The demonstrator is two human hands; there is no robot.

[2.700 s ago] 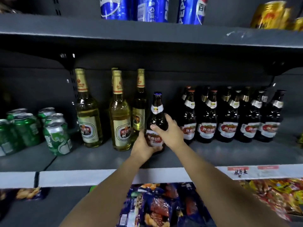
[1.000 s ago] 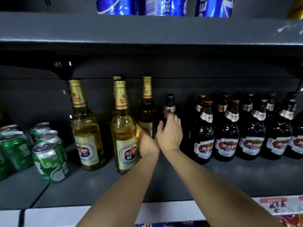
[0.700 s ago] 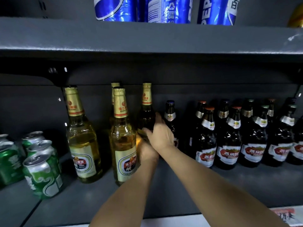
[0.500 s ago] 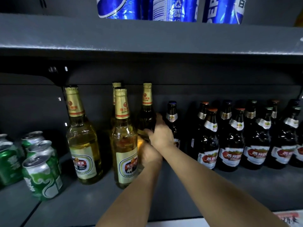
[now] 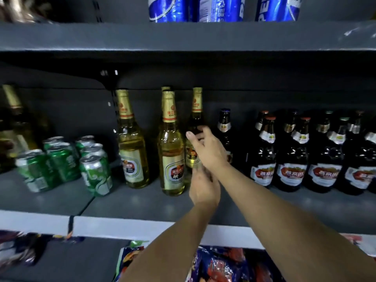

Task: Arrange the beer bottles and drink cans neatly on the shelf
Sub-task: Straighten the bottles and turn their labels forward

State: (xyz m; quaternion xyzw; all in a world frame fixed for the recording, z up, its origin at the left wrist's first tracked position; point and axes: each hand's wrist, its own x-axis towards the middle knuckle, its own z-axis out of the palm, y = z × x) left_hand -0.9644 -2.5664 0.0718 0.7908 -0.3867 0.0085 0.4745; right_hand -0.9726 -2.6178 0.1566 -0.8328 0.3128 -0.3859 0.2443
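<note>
Both hands have pulled back from the shelf's rear row. Right hand (image 5: pixel 209 151) spread, fingers loose before the gold-capped amber glass bottle (image 5: pixel 195 127). Left hand (image 5: pixel 203 188) below it; grip state unclear. Bottle upright on the grey metal shelf (image 5: pixel 142 204), behind 1 pale lager bottle (image 5: pixel 171 151).

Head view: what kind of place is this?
Most likely a shop's drinks aisle. A tiered dark metal shelf holds rows of identical dark beer bottles, with blue Pepsi cans above, snack packets below, and a white price strip along the edge.
</note>
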